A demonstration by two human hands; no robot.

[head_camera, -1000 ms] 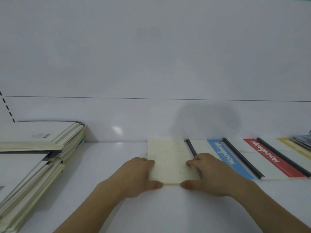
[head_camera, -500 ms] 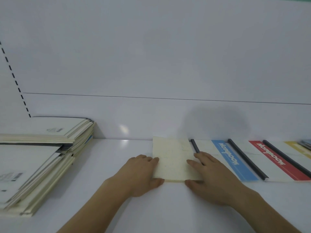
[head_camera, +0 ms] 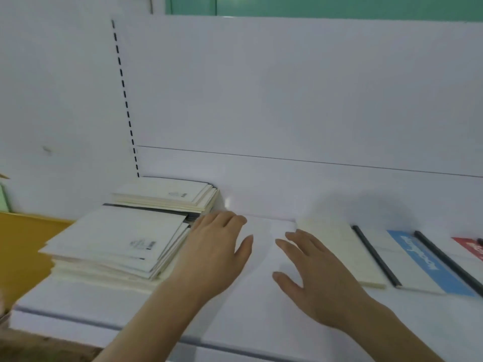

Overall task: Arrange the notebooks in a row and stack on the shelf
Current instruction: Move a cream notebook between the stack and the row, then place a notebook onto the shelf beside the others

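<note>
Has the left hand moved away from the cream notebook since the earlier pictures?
Yes. The left hand has let go of the cream notebook and shifted left, toward the notebook stack.

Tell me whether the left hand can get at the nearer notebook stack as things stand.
Probably yes. The left hand is open and holds nothing, and its fingers lie right beside the stack's right edge. Nothing sits between them, and the stack's top is uncovered.

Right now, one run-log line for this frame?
left hand: open, by notebook stack | right hand: open, beside cream notebook | row on shelf: cream, blue, red
</note>
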